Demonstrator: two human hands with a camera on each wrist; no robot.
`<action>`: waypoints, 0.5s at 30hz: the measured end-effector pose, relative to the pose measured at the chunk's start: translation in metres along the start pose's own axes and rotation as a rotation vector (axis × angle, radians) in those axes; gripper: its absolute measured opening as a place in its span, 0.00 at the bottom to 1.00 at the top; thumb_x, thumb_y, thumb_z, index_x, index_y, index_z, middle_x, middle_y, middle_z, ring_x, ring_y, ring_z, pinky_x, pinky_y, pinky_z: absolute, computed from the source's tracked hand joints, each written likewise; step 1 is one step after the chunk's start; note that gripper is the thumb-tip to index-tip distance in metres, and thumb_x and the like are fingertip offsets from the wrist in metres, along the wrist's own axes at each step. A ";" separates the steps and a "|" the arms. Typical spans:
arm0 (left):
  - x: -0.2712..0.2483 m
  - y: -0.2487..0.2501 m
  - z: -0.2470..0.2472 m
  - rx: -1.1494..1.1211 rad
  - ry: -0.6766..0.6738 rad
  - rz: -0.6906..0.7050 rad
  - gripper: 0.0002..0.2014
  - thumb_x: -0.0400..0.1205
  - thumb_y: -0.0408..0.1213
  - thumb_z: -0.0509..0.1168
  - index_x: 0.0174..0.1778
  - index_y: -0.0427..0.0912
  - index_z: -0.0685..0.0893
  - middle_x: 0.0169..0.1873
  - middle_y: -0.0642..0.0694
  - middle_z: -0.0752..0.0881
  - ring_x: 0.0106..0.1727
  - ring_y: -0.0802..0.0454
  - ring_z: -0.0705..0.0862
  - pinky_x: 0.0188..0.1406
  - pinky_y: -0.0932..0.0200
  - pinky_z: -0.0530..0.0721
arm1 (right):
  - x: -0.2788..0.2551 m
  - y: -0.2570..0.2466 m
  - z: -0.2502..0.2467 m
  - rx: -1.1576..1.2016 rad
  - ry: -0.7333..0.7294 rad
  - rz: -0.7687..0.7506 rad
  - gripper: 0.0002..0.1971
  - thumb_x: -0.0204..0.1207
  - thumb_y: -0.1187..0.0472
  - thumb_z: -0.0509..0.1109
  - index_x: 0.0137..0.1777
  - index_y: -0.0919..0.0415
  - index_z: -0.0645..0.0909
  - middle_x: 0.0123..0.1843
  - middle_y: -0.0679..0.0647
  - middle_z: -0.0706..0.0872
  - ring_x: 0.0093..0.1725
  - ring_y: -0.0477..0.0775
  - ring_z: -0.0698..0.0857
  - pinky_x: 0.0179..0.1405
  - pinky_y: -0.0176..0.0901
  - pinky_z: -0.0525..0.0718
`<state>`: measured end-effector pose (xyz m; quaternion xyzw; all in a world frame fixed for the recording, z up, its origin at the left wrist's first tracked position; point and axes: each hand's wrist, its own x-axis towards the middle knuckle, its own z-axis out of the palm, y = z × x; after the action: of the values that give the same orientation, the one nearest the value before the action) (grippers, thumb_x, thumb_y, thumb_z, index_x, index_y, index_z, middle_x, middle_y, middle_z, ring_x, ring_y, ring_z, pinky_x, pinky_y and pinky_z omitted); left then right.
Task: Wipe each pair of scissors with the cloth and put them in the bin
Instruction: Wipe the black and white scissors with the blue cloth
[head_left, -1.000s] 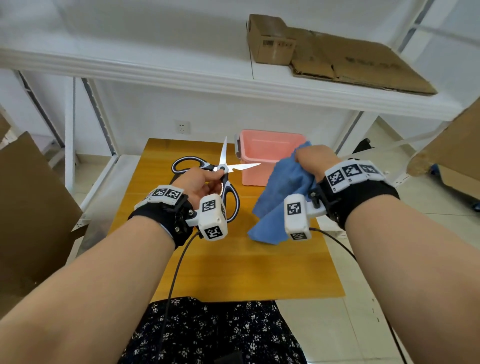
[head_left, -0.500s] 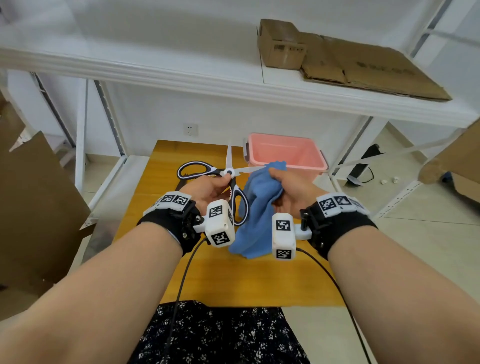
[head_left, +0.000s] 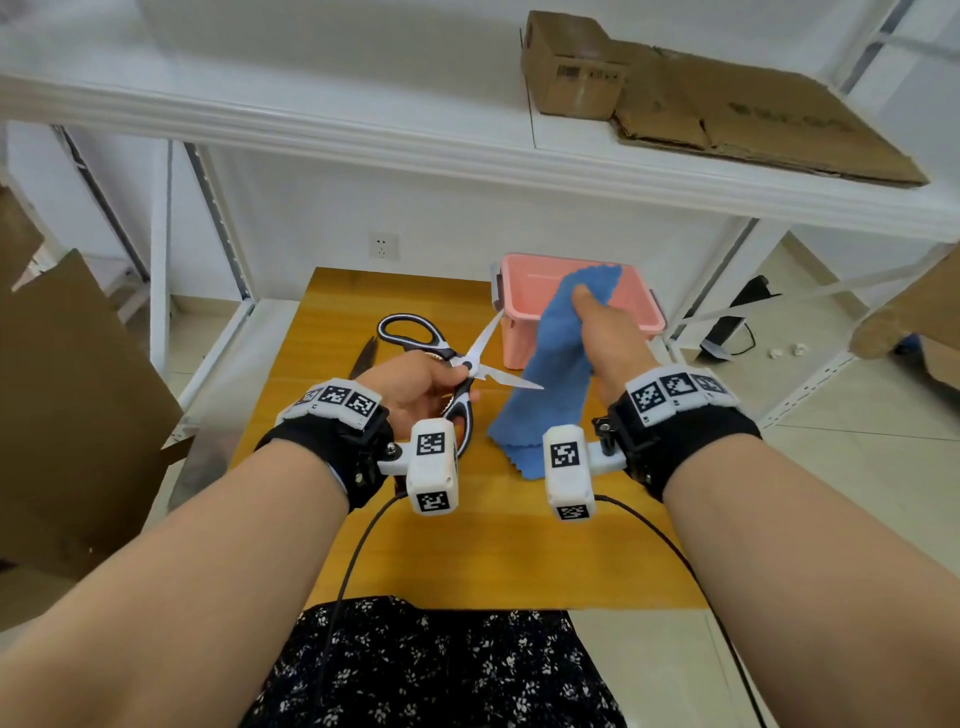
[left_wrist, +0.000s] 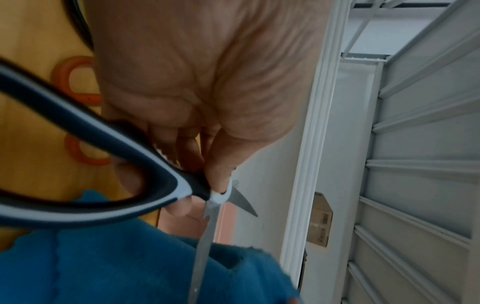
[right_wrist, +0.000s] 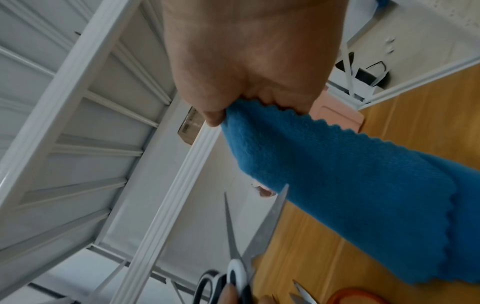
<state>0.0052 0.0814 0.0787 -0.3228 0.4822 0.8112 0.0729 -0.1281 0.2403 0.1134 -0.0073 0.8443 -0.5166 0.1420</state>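
My left hand (head_left: 415, 387) grips a black-and-white pair of scissors (head_left: 470, 364) near the pivot, above the wooden table (head_left: 467, 551). The blades are spread. One points up towards the pink bin (head_left: 530, 291); the tip of the other reaches the blue cloth (head_left: 550, 395). My right hand (head_left: 605, 338) clutches the cloth's top in front of the bin, and the rest hangs down. In the left wrist view the thumb presses the scissors (left_wrist: 103, 148) at the pivot, with one blade lying across the cloth (left_wrist: 130, 267). The right wrist view shows fingers bunched round the cloth (right_wrist: 337, 185).
A second pair of scissors (head_left: 363, 358) lies on the table left of my left hand, and its orange handles (left_wrist: 78, 82) show in the left wrist view. A white shelf (head_left: 467, 150) with cardboard (head_left: 727, 109) overhangs the table. Cardboard sheets (head_left: 78, 389) stand at the left.
My right hand has drawn the cloth up and away along the blade towards the bin. The scissors have swung so that the blades point further right.
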 end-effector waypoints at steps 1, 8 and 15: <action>0.000 0.000 0.000 0.024 -0.002 0.002 0.06 0.86 0.28 0.61 0.47 0.38 0.83 0.35 0.43 0.86 0.35 0.49 0.86 0.37 0.53 0.82 | 0.000 0.001 0.003 -0.034 -0.044 -0.012 0.34 0.86 0.41 0.54 0.80 0.69 0.68 0.77 0.67 0.75 0.75 0.67 0.74 0.77 0.61 0.71; -0.005 -0.003 0.004 0.096 -0.016 0.045 0.17 0.87 0.30 0.60 0.31 0.41 0.82 0.29 0.44 0.85 0.36 0.49 0.82 0.24 0.61 0.81 | -0.001 0.013 0.028 0.168 -0.320 0.159 0.42 0.74 0.28 0.64 0.80 0.58 0.70 0.78 0.58 0.74 0.77 0.62 0.74 0.76 0.61 0.74; -0.005 -0.002 0.004 0.169 0.004 0.117 0.14 0.86 0.28 0.62 0.34 0.42 0.77 0.36 0.40 0.87 0.43 0.42 0.81 0.43 0.50 0.75 | -0.009 0.017 0.012 0.445 -0.688 0.185 0.41 0.83 0.33 0.51 0.77 0.70 0.73 0.73 0.68 0.80 0.74 0.68 0.79 0.75 0.60 0.75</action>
<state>0.0082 0.0869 0.0816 -0.2886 0.5669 0.7699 0.0514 -0.1145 0.2390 0.0952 -0.0726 0.6126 -0.6389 0.4596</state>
